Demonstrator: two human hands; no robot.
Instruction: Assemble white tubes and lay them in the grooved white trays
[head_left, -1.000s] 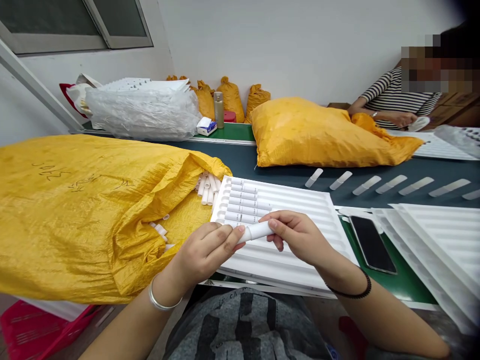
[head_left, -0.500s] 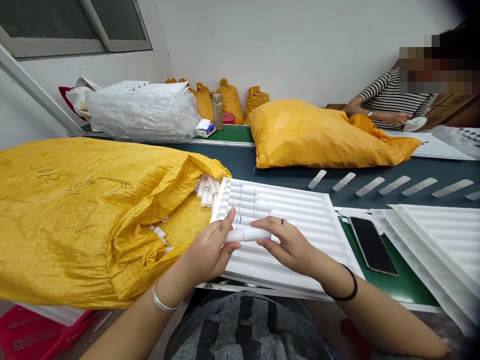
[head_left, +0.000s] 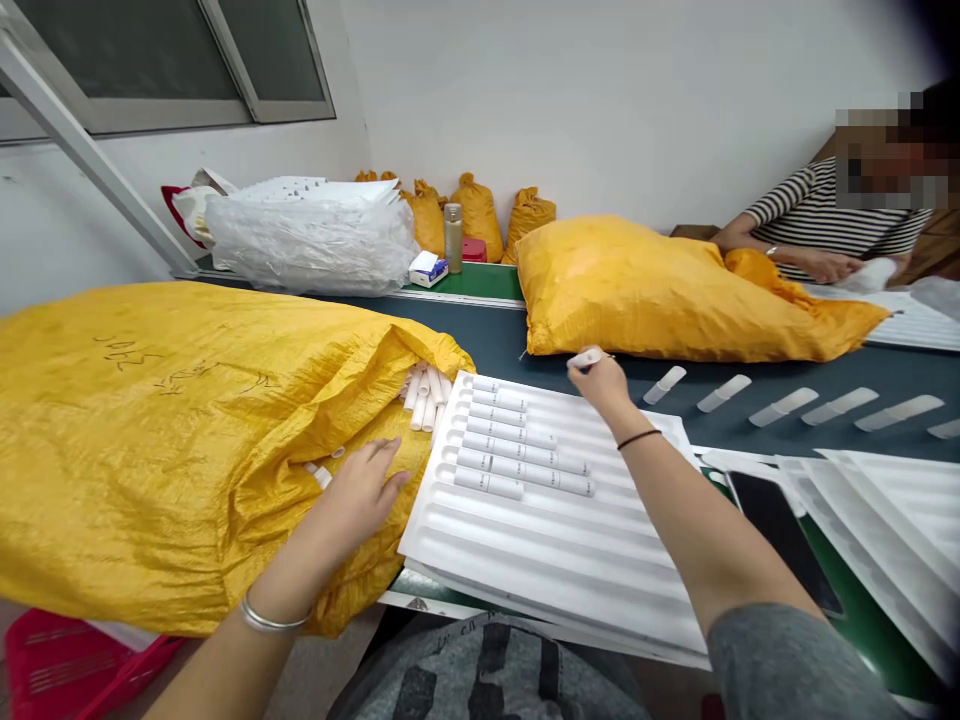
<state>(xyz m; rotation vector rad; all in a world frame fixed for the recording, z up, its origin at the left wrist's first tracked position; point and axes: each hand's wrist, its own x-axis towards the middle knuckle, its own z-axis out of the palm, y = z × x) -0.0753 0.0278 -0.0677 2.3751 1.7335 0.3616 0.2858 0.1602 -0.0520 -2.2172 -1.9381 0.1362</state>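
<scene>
My right hand [head_left: 606, 388] is closed on a white tube [head_left: 584, 358] at the dark belt, just past the far edge of the tray and in front of the orange sack. Above the mouth of the yellow sack [head_left: 165, 440], my left hand [head_left: 366, 490] is open with its fingers stretched out. Loose white tubes [head_left: 427, 398] show in the sack's opening. Between my hands lies a white ridged tray [head_left: 600, 560], with several printed white tubes [head_left: 489, 483] lying in grooves at its left side.
More white tubes [head_left: 724, 393] lie spaced along the belt [head_left: 487, 333] to the right. An orange sack [head_left: 675, 290] rests across it. A phone [head_left: 784, 540] and stacked trays [head_left: 892, 540] are at my right. Across the belt sits a person in a striped shirt [head_left: 817, 215].
My hands, together on a white tube over the tray before, have parted. The right has reached forward to the belt with a tube; the left has moved to the sack's mouth.
</scene>
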